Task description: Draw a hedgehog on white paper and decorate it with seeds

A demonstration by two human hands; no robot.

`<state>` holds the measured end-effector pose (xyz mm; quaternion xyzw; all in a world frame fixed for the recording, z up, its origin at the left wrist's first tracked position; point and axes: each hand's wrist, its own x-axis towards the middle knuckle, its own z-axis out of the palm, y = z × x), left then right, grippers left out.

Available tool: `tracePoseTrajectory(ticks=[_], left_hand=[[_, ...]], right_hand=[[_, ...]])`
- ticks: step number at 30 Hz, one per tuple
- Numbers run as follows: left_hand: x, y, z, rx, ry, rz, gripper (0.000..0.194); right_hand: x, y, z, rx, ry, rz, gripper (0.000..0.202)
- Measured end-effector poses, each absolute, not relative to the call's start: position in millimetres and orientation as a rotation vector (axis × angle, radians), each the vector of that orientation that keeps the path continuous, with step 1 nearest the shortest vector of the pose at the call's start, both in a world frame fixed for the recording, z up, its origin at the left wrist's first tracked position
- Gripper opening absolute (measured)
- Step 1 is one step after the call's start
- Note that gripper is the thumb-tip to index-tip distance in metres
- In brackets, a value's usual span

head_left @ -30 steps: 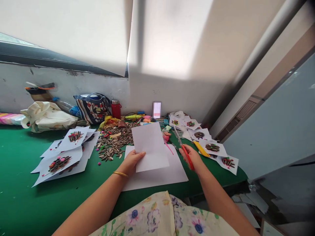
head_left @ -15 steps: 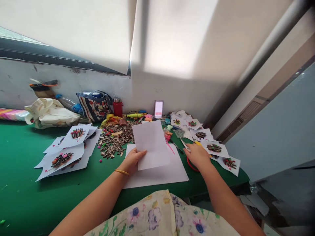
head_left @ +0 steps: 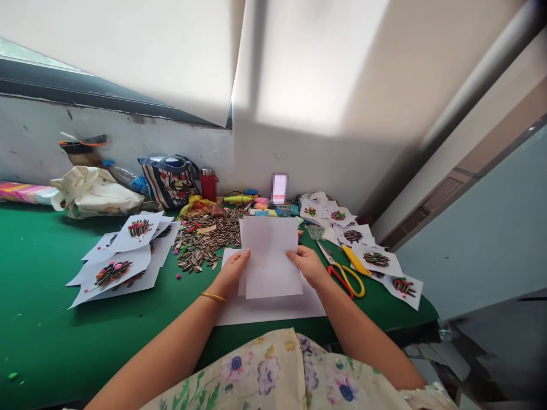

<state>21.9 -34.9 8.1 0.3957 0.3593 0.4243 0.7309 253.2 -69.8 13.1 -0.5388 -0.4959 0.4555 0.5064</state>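
Observation:
Two or more sheets of white paper (head_left: pixel 273 259) are held up between my hands, slightly offset from one another. My left hand (head_left: pixel 233 272) pinches their left edge, thumb on the near face. On the right edge, my right hand (head_left: pixel 308 265) grips with its thumb in front and fingers hidden behind. Beneath them a larger white sheet (head_left: pixel 269 314) lies on the green table. Scissors (head_left: pixel 342 273) with one red and one yellow handle loop rest just right of my right hand, blades slightly apart. A yellow-handled cutter (head_left: pixel 356 261) lies beside them.
Sunflower seeds (head_left: pixel 209 242) are heaped behind my left hand. Cards with seed figures (head_left: pixel 115 273) pile up at left, and more cards (head_left: pixel 376 259) line the right edge. A cloth bag (head_left: pixel 96 193), a striped bag (head_left: pixel 171 182), a red bottle (head_left: pixel 208 185) and a phone (head_left: pixel 279 188) stand along the wall.
My right hand has let go of the scissors, leaving them on the table, and moved left to grasp the paper's right edge. My left hand keeps its hold.

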Motion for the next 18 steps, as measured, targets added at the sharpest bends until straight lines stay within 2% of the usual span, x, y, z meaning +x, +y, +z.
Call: tracePoseTrajectory(ticks=[5, 10, 14, 16, 18], left_hand=[[22, -30, 6, 0.856, 0.841, 1.075, 0.039], [10, -14, 12, 0.685, 0.935, 1.573, 0.027], [-2, -5, 23, 0.496, 0.98, 1.682, 0.016], [-5, -4, 27, 0.452, 0.968, 1.657, 0.015], [-4, -6, 27, 0.471, 0.925, 1.604, 0.019]], right_hand=[[268, -77, 10, -1.691, -1.473, 0.728, 0.045], [278, -84, 6, -1.848, -1.541, 0.546, 0.03], [274, -92, 2, -1.95, -1.65, 0.463, 0.019], [270, -95, 2, -2.009, -1.724, 0.286, 0.027], [266, -96, 6, -2.0, -1.785, 0.054, 0.043]])
